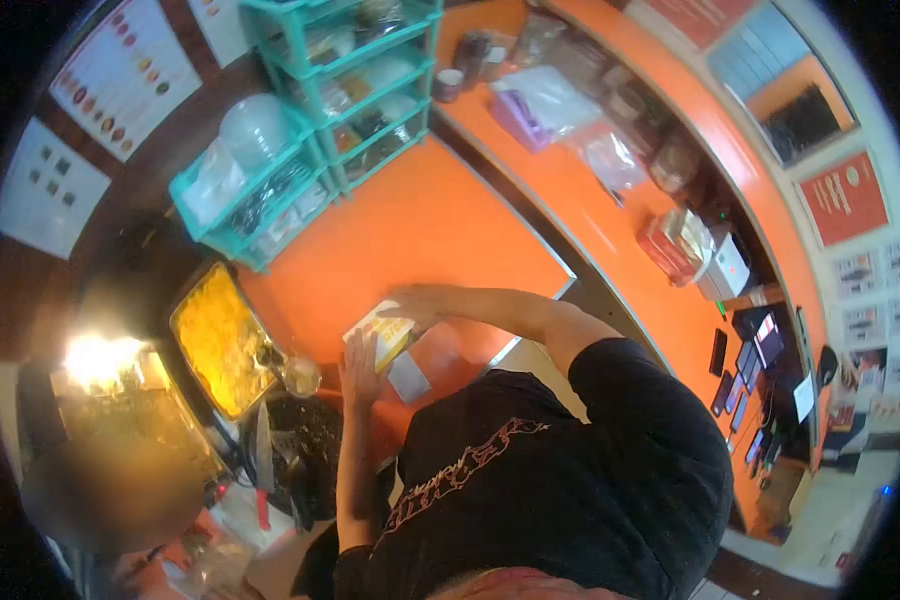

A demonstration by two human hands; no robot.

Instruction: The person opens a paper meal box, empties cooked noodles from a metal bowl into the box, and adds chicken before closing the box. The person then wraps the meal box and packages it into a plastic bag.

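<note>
well, the small yellow-and-white box sits on the orange table, toward its near left corner, close in front of the body, probably because that's easiest to work at. the left hand lies along its left side with fingers fairly straight; the right hand comes over its far side, fingers bent, so the box is held between the two, likely to keep it from skidding. where the right thumb sits, i cannot tell. a pale card lies just beside it. the tray of yellow food stands at the left edge, presumably for easy reach.
</note>
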